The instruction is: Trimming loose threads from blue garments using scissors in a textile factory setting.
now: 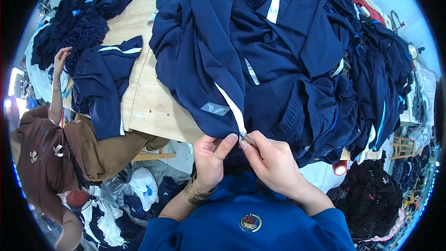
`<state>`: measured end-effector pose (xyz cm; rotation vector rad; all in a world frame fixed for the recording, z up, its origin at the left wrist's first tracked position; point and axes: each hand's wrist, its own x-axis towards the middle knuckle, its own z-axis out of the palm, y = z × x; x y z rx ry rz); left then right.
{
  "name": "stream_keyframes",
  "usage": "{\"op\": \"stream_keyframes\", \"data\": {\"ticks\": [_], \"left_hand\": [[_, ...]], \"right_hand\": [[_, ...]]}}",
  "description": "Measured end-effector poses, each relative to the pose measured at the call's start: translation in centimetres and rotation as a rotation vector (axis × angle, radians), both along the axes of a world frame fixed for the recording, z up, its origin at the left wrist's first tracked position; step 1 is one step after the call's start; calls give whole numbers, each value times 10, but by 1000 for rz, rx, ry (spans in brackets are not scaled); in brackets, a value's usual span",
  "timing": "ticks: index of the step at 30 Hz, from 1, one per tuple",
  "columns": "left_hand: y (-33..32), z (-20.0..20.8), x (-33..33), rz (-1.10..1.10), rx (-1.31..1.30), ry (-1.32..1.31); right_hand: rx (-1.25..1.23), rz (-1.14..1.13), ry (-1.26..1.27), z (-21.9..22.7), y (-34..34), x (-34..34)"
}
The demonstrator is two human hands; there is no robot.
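Observation:
Navy trousers (200, 65) with a white side stripe and a grey patch lie over the table's near edge. At the stripe's lower end my left hand (209, 158) pinches the fabric edge between thumb and fingers; it wears a ring and several gold bangles. My right hand (274, 160) is closed on a small slim metal tool (249, 138), which looks like thread snips, though most of it is hidden in the fingers. Its tip meets the fabric right beside my left thumb. The two hands almost touch.
More navy garments (306, 42) are heaped across the table (158, 121) and to the right. On the left, a seated co-worker (42, 153) has a hand near another navy garment (100, 86). Plastic bags (144, 188) and dark cloth (371, 200) lie below.

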<state>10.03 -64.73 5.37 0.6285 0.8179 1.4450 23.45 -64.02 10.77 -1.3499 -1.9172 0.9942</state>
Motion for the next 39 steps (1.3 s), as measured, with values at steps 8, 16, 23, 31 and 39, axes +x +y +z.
{"op": "stream_keyframes", "data": {"ticks": [8,16,23,31,39], "left_hand": [[1,-3,-2,-15,5,103],[3,2,1,-43,-87,-70],[3,6,-1,-66,-85,-136],[1,1,-3,-7,-51,-92],[0,7,-6,35,-53,-76]], "right_hand": [[11,72,-107,1,4,2],[-29,10,49,-6,2,0],[-180,-36,173,-1,0,3],[97,-136,178,1,1,3],[-296,-90,312,18,1,8]]}}
